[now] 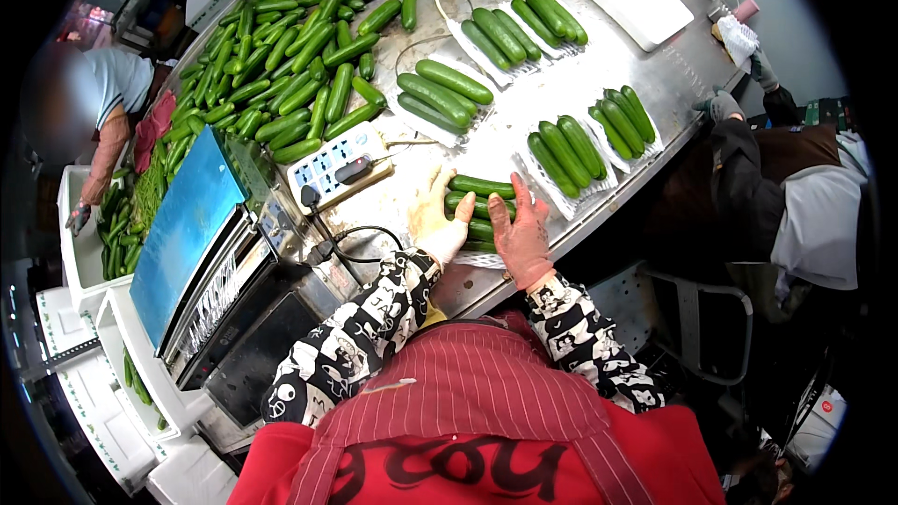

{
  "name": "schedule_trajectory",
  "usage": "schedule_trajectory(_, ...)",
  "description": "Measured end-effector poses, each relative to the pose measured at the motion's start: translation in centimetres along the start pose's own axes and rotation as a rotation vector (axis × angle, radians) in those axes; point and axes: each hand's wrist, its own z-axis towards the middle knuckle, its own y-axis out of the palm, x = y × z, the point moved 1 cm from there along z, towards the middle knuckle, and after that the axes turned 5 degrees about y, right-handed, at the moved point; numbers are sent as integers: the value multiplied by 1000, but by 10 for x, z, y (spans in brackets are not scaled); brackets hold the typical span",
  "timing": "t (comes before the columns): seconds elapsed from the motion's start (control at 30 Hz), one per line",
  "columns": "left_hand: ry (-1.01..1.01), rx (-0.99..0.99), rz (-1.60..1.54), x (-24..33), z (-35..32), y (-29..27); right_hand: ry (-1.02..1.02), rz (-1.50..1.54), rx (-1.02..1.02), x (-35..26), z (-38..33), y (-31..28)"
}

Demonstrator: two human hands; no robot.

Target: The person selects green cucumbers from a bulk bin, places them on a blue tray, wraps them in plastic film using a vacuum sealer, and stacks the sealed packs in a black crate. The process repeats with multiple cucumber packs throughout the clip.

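A row of several green cucumbers [483, 187] lies between my two hands at the table's near edge, with a bit of white tray or wrap [479, 260] showing beneath. My left hand [438, 217], looking pale, rests against their left ends, fingers stretched out and thumb over the top. At the right ends is my right hand [524, 236], reddish, its fingers spread and its thumb touching the cucumbers. Neither hand is wrapped round one. Just beyond, white packs of cucumbers [445, 92] sit on the metal table, another pack [567, 155] being close to my right hand.
Loose cucumbers [281, 56] are heaped at the far left. A power strip [339, 166] with cables and a blue-topped machine [192, 234] stand left of me. White trays [636, 0] lie far right. One person [122, 84] reaches into a crate at left; another [786, 187] sits at right.
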Motion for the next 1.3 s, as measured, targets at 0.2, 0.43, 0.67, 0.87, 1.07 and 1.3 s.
schedule_trajectory(0.2,44,228,-22,43,-15,-25,-26,425,-2,8,3,14)
schedule_trajectory(0.43,522,683,237,104,4,-184,-287,658,-114,-193,-12,2)
schedule_trajectory(0.67,283,1012,353,40,-32,-394,-822,347,-246,-378,-27,134)
schedule_trajectory(0.87,-321,881,479,-52,-80,-474,-783,-176,-490,-433,-72,245)
schedule_trajectory(1.07,-336,768,415,-86,-98,-478,-798,-628,-398,-452,-95,242)
schedule_trajectory(1.3,-80,823,329,-122,-98,-473,-1001,-449,-480,-470,-101,260)
